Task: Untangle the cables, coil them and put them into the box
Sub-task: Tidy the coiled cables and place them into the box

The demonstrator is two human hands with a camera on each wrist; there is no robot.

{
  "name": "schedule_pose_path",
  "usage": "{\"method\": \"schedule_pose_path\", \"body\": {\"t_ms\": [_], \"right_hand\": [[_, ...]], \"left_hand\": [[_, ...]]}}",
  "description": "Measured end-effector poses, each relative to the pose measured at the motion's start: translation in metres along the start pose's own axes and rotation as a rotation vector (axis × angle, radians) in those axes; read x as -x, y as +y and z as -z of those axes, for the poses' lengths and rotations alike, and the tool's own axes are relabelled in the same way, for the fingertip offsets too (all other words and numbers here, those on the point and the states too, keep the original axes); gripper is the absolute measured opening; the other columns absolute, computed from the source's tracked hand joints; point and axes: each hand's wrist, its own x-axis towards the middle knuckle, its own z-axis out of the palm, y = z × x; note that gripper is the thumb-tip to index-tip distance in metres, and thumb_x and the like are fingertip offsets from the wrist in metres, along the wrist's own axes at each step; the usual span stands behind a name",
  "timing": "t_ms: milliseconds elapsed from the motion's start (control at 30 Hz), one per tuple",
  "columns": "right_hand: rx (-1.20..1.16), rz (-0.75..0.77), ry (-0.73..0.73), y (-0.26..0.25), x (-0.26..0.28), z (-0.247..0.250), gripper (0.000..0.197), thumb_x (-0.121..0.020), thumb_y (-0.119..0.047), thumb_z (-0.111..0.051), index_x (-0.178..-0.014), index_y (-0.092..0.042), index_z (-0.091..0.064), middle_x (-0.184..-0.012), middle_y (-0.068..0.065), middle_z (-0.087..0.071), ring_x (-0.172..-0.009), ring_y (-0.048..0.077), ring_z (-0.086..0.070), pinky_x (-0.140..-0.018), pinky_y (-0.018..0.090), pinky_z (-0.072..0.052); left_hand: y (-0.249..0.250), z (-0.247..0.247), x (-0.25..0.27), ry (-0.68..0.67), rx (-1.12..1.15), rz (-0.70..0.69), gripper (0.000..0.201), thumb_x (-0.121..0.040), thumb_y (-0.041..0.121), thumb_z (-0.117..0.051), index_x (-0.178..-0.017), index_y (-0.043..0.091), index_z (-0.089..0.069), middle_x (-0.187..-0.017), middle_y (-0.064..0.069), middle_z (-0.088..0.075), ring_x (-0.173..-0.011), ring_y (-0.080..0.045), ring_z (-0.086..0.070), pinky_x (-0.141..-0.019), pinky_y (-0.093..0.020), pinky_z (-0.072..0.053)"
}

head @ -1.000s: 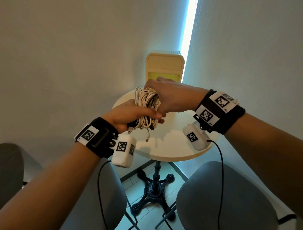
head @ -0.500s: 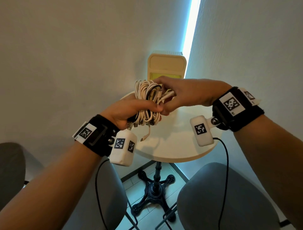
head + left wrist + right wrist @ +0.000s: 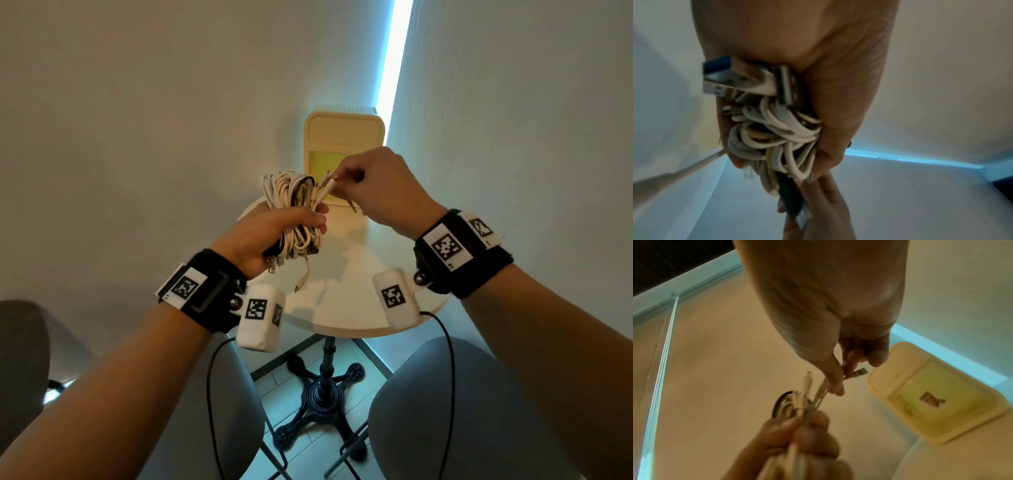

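Observation:
A bundle of white and black cables (image 3: 294, 212) is gripped in my left hand (image 3: 274, 233) above the round table (image 3: 346, 294). Several USB plugs (image 3: 274, 263) and one loose white end hang below the fist; the left wrist view shows the coils (image 3: 777, 133) packed in my palm. My right hand (image 3: 373, 185) pinches a white cable end (image 3: 327, 186) that sticks out of the bundle's top right, and the plug (image 3: 860, 371) pokes past my fingertips. The open cream box (image 3: 342, 150) stands behind both hands against the wall, lid up.
Two grey chair seats (image 3: 445, 411) flank the table's black pedestal base (image 3: 322, 394) below me. Walls close in on the left and right, with a lit blue strip in the corner. The box (image 3: 937, 392) has a yellowish floor with a small label.
My right hand has let go of the bundle's side and drawn up and to the right, pulling a cable end out of the coil. The left hand keeps its grip.

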Motion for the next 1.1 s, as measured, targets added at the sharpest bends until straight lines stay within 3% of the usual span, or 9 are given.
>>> {"method": "schedule_pose_path", "body": {"t_ms": [133,233,333,467,633,733,867,1000,1100], "right_hand": [[-0.419,-0.236,-0.042,-0.008,0.003,-0.008,0.01,-0.096,-0.002,-0.072,-0.097,0.008,-0.073,-0.072,0.018,-0.069,-0.053,0.019,-0.066,-0.061,0.042,-0.065],[-0.536,-0.301,-0.094,-0.008,0.005,-0.008,0.016,-0.1,-0.001,-0.067,-0.105,0.013,-0.067,-0.072,0.019,-0.072,-0.06,0.035,-0.072,-0.069,0.051,-0.066],[-0.542,-0.267,-0.11,-0.007,0.006,-0.008,0.008,-0.1,0.003,-0.064,-0.104,0.008,-0.07,-0.077,0.018,-0.074,-0.066,0.034,-0.074,-0.069,0.047,-0.066],[-0.384,-0.211,-0.088,-0.007,0.006,-0.012,0.013,-0.099,-0.001,-0.064,-0.102,-0.003,-0.076,-0.089,0.016,-0.077,-0.069,0.024,-0.073,-0.054,0.031,-0.056],[-0.216,-0.125,-0.046,0.0,0.011,-0.008,0.022,-0.1,-0.007,-0.062,-0.114,-0.016,-0.077,-0.101,0.007,-0.072,-0.076,0.011,-0.063,-0.058,0.025,-0.056],[-0.202,-0.095,-0.189,0.011,0.024,-0.004,0.023,-0.093,0.002,-0.065,-0.111,-0.012,-0.068,-0.103,0.018,-0.071,-0.072,0.014,-0.065,-0.058,0.031,-0.058],[-0.179,0.043,-0.477,0.016,0.045,-0.021,0.027,-0.089,-0.01,-0.081,-0.107,-0.014,-0.061,-0.099,0.01,-0.071,-0.071,0.015,-0.065,-0.062,0.029,-0.058],[-0.094,0.265,-0.309,0.018,0.051,-0.042,0.017,-0.09,-0.022,-0.083,-0.1,-0.015,-0.071,-0.091,-0.004,-0.07,-0.074,0.005,-0.06,-0.067,0.016,-0.049],[-0.147,0.282,-0.138,0.019,0.049,-0.048,0.017,-0.092,-0.022,-0.081,-0.098,-0.014,-0.067,-0.084,-0.007,-0.068,-0.066,0.012,-0.059,-0.062,0.026,-0.052]], "left_hand": [[-0.005,-0.012,0.0,0.053,-0.016,-0.014,0.016,-0.091,0.008,-0.077,-0.107,0.008,-0.075,-0.092,-0.012,-0.073,-0.08,-0.023,-0.069,-0.071,-0.037,-0.059],[-0.005,-0.012,-0.001,0.045,-0.011,-0.012,0.028,-0.089,0.01,-0.08,-0.117,0.008,-0.076,-0.099,-0.014,-0.074,-0.087,-0.025,-0.071,-0.077,-0.039,-0.058],[-0.004,-0.011,0.0,0.086,-0.031,-0.001,0.035,-0.088,0.008,-0.081,-0.122,0.005,-0.074,-0.105,-0.019,-0.076,-0.095,-0.032,-0.07,-0.088,-0.049,-0.056],[-0.004,-0.014,0.0,0.128,-0.063,0.0,0.04,-0.083,0.012,-0.085,-0.12,0.003,-0.075,-0.107,-0.023,-0.076,-0.096,-0.036,-0.07,-0.097,-0.061,-0.053],[0.006,-0.01,0.002,0.152,0.022,0.018,0.002,-0.094,0.008,-0.074,-0.096,0.007,-0.074,-0.098,-0.013,-0.077,-0.078,-0.023,-0.07,-0.081,-0.04,-0.058],[0.014,0.0,0.002,0.137,0.161,0.018,0.02,-0.1,0.009,-0.065,-0.083,0.012,-0.074,-0.087,-0.005,-0.071,-0.069,-0.016,-0.067,-0.068,-0.028,-0.06],[0.02,0.001,-0.004,0.212,0.346,0.03,0.022,-0.099,0.012,-0.063,-0.078,0.01,-0.07,-0.076,-0.006,-0.064,-0.068,-0.017,-0.063,-0.07,-0.028,-0.062],[0.019,0.002,-0.009,0.25,0.456,0.061,0.017,-0.099,0.015,-0.063,-0.082,0.01,-0.065,-0.078,-0.007,-0.067,-0.072,-0.019,-0.066,-0.076,-0.031,-0.062],[0.019,0.001,-0.008,0.234,0.445,0.098,0.017,-0.099,0.015,-0.06,-0.082,0.012,-0.063,-0.079,-0.007,-0.065,-0.066,-0.019,-0.065,-0.067,-0.031,-0.059]]}}
